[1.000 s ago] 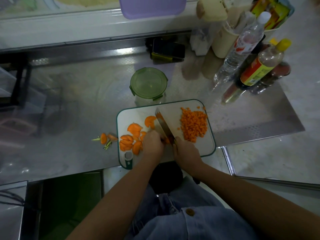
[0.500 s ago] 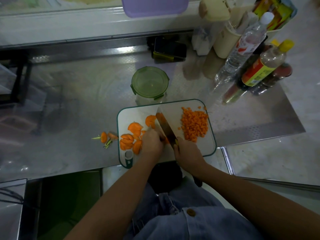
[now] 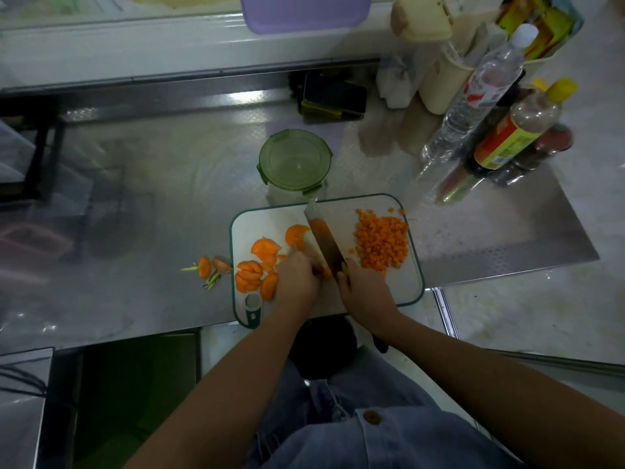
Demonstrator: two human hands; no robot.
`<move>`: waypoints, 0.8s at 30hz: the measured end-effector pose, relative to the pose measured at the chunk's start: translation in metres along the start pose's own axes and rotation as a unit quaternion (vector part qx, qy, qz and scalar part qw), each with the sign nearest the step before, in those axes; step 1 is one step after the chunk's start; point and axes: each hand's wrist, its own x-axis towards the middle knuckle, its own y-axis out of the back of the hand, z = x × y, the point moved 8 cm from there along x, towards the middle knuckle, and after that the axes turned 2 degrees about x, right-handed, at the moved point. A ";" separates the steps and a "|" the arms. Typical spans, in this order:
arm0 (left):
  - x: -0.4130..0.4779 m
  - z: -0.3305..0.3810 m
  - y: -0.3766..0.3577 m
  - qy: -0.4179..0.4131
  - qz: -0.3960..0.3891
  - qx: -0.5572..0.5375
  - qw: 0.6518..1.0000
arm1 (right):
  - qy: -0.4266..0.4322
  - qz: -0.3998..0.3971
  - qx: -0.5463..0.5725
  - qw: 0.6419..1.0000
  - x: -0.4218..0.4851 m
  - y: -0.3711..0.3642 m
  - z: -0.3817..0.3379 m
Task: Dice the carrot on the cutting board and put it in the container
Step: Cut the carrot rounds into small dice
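Carrot slices (image 3: pixel 257 265): left on our cutting board (image 3: pixel 409 286); dice (image 3: pixel 382 242) right.
Left hand (image 3: pixel 297 277): we pin a carrot piece (image 3: pixel 325 273), fingers curled.
Right hand (image 3: pixel 367 292): we grip the knife (image 3: pixel 324 242).

Kitchen work area. A stainless-steel counter (image 3: pixel 152 214) carries a white cutting board (image 3: pixel 263 225) bearing sliced and diced carrot (image 3: pixel 382 242) and a broad knife (image 3: pixel 324 238), with a green-lidded container (image 3: pixel 294 160) just behind the board. A yellow-capped, labelled condiment bottle (image 3: pixel 517 130) and a clear plastic bottle (image 3: pixel 480 93) stand grouped at the counter's far right, typical of a food-preparation surface.
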 end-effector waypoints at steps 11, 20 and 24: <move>-0.003 0.000 0.003 -0.006 0.018 -0.021 1.000 | -0.003 -0.030 -0.017 0.999 -0.012 -0.004 0.001; -0.003 -0.003 0.000 -0.001 0.007 0.002 1.000 | -0.010 -0.027 -0.026 0.999 -0.005 -0.017 -0.001; -0.005 -0.001 0.003 -0.005 0.017 -0.005 1.000 | 0.004 -0.012 -0.004 1.000 0.000 -0.009 -0.001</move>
